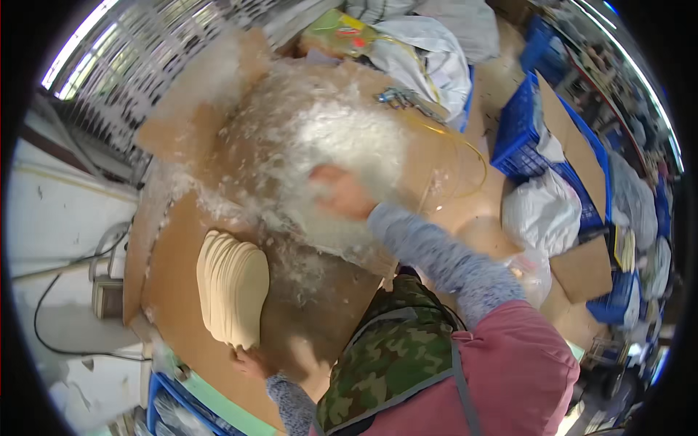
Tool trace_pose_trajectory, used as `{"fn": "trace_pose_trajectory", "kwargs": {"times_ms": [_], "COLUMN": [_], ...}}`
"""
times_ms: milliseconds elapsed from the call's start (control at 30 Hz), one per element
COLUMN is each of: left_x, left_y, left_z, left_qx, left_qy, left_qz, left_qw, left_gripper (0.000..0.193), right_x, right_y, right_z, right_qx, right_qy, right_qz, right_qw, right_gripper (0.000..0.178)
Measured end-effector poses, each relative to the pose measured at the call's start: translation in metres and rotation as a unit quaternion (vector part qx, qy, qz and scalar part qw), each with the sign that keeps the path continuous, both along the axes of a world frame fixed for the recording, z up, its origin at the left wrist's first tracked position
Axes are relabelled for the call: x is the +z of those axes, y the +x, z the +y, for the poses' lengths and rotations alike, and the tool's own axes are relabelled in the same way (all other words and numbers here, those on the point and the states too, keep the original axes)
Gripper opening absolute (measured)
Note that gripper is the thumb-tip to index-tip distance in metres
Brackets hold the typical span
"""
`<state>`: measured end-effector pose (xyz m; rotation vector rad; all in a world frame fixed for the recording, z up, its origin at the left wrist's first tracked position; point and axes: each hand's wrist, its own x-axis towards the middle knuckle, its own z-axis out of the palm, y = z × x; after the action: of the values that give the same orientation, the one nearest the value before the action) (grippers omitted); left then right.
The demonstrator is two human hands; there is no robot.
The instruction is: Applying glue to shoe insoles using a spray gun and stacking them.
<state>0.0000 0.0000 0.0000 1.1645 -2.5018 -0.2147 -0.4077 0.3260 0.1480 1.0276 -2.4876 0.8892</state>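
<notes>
My right hand (342, 192), smeared by motion, is over a heap of white fluffy material (349, 138) on the brown work surface. Whether its fingers hold any of the fluff cannot be made out. A fanned stack of cream, insole-shaped pieces (234, 287) lies to the left. At the near end of that stack, my left hand (251, 362) rests with its fingers stretched toward the pieces and touching their edge. White tufts are scattered between the heap and the stack.
A brown board (196, 134), dusted with fluff, stands at the far left beside a metal grille (174, 65). A yellow hose (476, 163) with a metal fitting (400, 98) lies at the far right. Blue crates (518, 134) and white bags (542, 211) stand to the right.
</notes>
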Motion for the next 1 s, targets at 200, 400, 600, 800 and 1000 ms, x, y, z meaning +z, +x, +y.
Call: {"fn": "trace_pose_trajectory", "kwargs": {"times_ms": [200, 400, 600, 800, 1000], "left_x": [0.137, 0.304, 0.295, 0.129, 0.084], "left_y": [-0.012, -0.154, -0.263, -0.296, -0.289], "left_z": [0.036, 0.173, 0.258, 0.296, 0.308], "left_qx": [0.015, 0.005, -0.079, 0.001, 0.015], "left_qy": [0.118, 0.312, 0.496, 0.649, 0.403], "left_qz": [0.279, 0.46, 0.429, 0.301, 0.138], "left_qw": [0.953, 0.832, 0.751, 0.699, 0.905], "left_gripper": [0.038, 0.025, 0.031, 0.027, 0.025], "right_x": [0.027, -0.061, -0.053, 0.084, 0.094], "right_y": [-0.173, -0.294, -0.303, -0.205, -0.11], "right_z": [0.149, 0.235, 0.274, 0.285, 0.313], "right_qx": [-0.305, -0.248, -0.124, 0.062, 0.002], "right_qy": [0.11, 0.306, -0.07, -0.265, -0.084], "right_qz": [-0.154, -0.225, -0.37, -0.467, -0.596], "right_qw": [0.934, 0.891, 0.918, 0.841, 0.799], "right_gripper": [0.044, 0.049, 0.037, 0.048, 0.033]}}
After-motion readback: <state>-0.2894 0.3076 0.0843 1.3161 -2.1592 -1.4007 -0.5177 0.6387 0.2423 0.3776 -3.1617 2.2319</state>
